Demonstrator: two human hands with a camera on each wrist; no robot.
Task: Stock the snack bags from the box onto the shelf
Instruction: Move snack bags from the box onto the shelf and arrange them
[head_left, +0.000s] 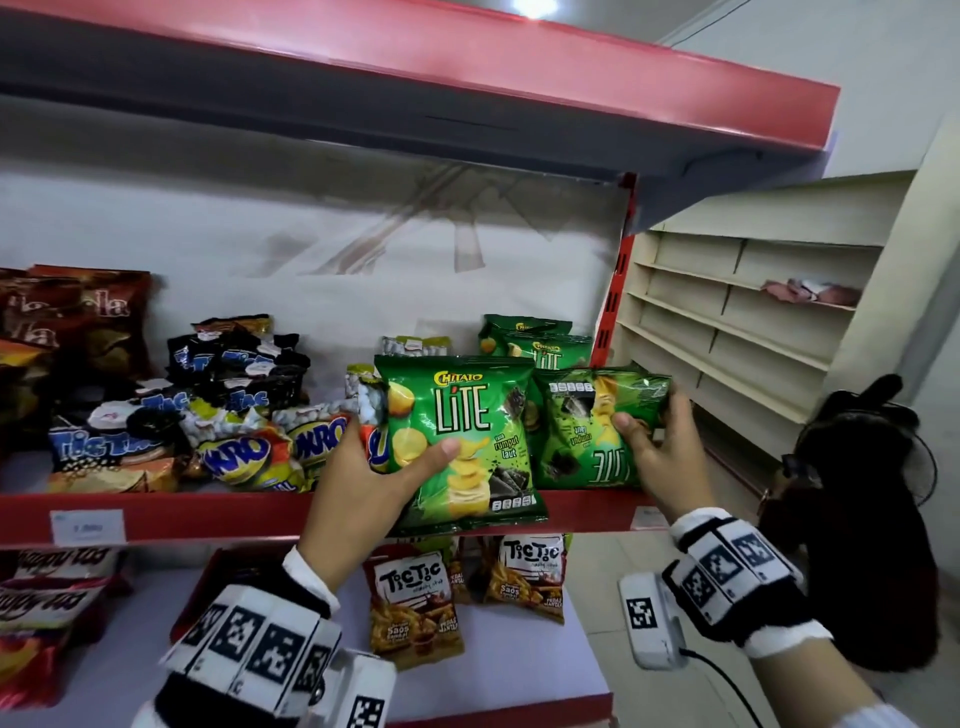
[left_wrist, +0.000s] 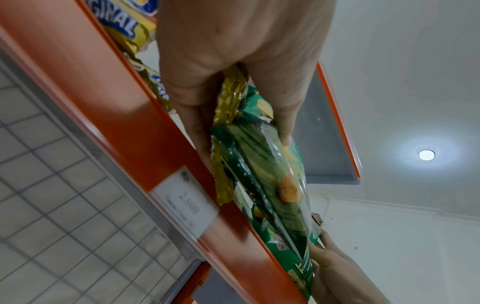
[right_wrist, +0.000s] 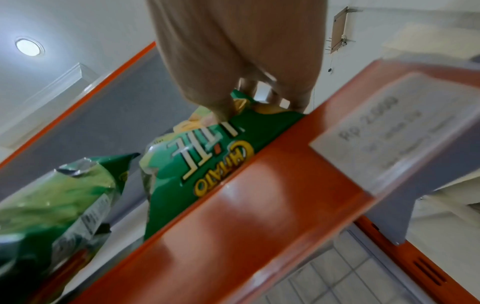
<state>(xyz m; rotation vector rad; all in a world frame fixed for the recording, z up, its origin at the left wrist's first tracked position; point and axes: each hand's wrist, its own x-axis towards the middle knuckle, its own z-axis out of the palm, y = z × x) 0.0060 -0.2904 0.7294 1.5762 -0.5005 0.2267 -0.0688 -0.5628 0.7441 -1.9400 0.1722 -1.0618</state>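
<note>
My left hand (head_left: 387, 478) grips an upright green Chitato Lite bag (head_left: 462, 441) by its left edge, thumb on the front, just in front of the red shelf edge (head_left: 208, 512). In the left wrist view the left hand (left_wrist: 233, 61) pinches that bag (left_wrist: 267, 174) edge-on. My right hand (head_left: 657, 444) holds a second green Lite bag (head_left: 587, 431), upside down, standing at the shelf's right end. The right wrist view shows the right hand (right_wrist: 241, 51) on this bag (right_wrist: 207, 164) behind the shelf edge (right_wrist: 233, 236). More green Lite bags (head_left: 535, 343) stand behind. The box is out of view.
Black-and-blue Tic Tac bags (head_left: 234, 364) and yellow Sukro bags (head_left: 249, 457) fill the shelf's left and middle. Tic Tic bags (head_left: 415, 597) stand on the lower shelf. The upper shelf (head_left: 467, 78) hangs overhead. A cream shelving unit (head_left: 737, 322) and a dark bulky object (head_left: 857, 519) are at right.
</note>
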